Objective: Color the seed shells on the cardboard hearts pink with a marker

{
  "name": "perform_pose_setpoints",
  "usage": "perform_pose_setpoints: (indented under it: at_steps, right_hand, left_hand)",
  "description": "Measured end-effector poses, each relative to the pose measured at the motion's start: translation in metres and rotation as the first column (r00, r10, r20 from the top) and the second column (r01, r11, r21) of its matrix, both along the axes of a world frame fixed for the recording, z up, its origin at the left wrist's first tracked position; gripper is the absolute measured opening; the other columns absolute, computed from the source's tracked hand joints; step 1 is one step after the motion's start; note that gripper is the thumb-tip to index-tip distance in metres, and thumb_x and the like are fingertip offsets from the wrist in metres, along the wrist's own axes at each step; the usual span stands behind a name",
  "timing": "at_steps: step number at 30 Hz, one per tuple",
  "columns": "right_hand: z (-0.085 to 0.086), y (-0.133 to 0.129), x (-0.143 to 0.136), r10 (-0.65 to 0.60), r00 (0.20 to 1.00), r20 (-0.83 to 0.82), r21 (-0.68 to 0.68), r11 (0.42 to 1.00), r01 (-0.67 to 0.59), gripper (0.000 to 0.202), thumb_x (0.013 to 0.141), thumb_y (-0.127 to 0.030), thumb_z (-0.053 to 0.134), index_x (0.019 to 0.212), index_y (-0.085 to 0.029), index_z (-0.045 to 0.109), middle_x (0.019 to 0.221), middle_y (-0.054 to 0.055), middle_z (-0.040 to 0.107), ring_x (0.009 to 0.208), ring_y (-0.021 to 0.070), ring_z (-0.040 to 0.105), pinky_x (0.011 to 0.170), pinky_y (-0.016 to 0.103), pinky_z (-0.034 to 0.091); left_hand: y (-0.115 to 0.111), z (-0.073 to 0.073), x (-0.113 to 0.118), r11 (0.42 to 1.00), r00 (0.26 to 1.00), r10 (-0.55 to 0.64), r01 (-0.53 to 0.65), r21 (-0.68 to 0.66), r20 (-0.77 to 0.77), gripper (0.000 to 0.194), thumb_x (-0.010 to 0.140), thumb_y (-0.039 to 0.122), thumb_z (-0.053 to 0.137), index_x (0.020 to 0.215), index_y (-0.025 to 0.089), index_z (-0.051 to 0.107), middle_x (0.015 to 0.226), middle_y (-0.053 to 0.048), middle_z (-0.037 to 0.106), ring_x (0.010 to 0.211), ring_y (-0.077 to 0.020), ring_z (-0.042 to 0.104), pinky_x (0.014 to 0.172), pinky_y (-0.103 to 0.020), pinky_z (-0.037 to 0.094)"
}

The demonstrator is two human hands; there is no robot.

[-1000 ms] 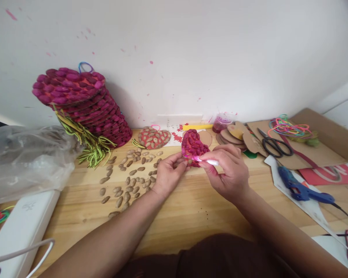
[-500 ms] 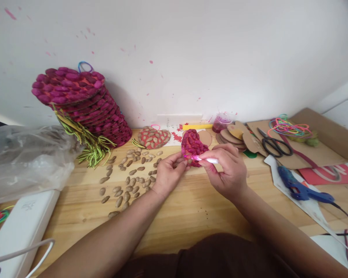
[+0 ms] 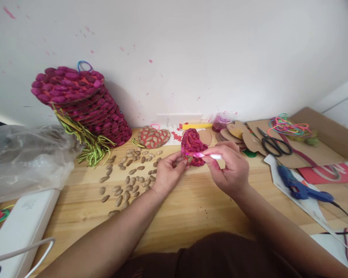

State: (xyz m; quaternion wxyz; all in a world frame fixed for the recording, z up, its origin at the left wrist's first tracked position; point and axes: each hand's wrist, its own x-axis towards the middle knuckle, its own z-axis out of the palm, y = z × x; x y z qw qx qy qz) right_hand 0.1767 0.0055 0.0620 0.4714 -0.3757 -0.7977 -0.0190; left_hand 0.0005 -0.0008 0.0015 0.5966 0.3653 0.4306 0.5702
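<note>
My left hand (image 3: 171, 172) grips the lower left edge of a disc covered in magenta-painted peanuts (image 3: 193, 142), tilted up above the table. In my right hand (image 3: 229, 164) is a white-handled paintbrush (image 3: 213, 156), pinched between thumb and fingers. Its pink, wet-looking tip rests against the disc's lower part, where a few peanuts still show brown. Loose unpainted peanuts (image 3: 129, 188) lie scattered left of my left hand. Behind them sits a red disc with unpainted peanuts (image 3: 154, 137) and a pink loop. A clear cup of magenta paint (image 3: 221, 121) stands near the wall.
At the left, a tall stack of magenta peanut discs (image 3: 113, 112) leans beside a plastic bag (image 3: 26, 162) and a white power bank (image 3: 26, 220). On the right lie cardboard discs (image 3: 227, 136), scissors (image 3: 275, 146), a blue glue gun (image 3: 300, 189) with its cord, and a cardboard box (image 3: 330, 135).
My right hand has shifted slightly to the right, and the brush now lies flatter across the disc. My left hand and the disc stay nearly in place.
</note>
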Motion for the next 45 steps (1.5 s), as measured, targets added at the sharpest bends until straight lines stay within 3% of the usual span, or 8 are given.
perform_pose_setpoints:
  at_steps: [12, 21, 45]
  right_hand:
    - [-0.004, 0.004, 0.006, 0.006, 0.998, -0.066, -0.030, 1.000, -0.008, 0.006, 0.094, -0.023, 0.069, 0.096, -0.027, 0.072, 0.086, 0.002, 0.078, 0.083, 0.0218, 0.068, 0.080, 0.039, 0.053]
    - [-0.005, 0.004, 0.005, 0.040, 0.999, -0.026, -0.017, 0.999, -0.040, 0.005, 0.095, -0.022, 0.068, 0.095, -0.025, 0.071, 0.083, 0.001, 0.077, 0.083, 0.0207, 0.067, 0.080, 0.038, 0.052]
    - [-0.007, 0.008, 0.006, 0.082, 0.994, -0.067, -0.078, 0.993, -0.087, 0.005, 0.095, -0.020, 0.068, 0.095, -0.024, 0.070, 0.086, 0.002, 0.077, 0.081, 0.0193, 0.066, 0.078, 0.036, 0.053]
  left_hand:
    - [0.001, -0.003, 0.001, 0.999, 0.999, 0.035, -0.035, -0.032, 0.013, 0.038, 0.066, 0.030, 0.091, 0.101, 0.016, 0.084, 0.085, -0.005, 0.081, 0.075, -0.0186, 0.074, 0.075, -0.029, 0.063]
    - [0.002, -0.004, 0.001, 0.999, 0.998, 0.031, -0.029, -0.043, 0.045, 0.039, 0.065, 0.032, 0.093, 0.099, 0.016, 0.084, 0.085, -0.004, 0.081, 0.075, -0.0179, 0.074, 0.075, -0.029, 0.062]
    - [0.000, 0.001, 0.000, 0.997, 0.996, 0.034, -0.028, -0.065, 0.081, 0.035, 0.063, 0.027, 0.093, 0.096, 0.016, 0.084, 0.084, -0.003, 0.080, 0.072, -0.0137, 0.072, 0.074, -0.025, 0.062]
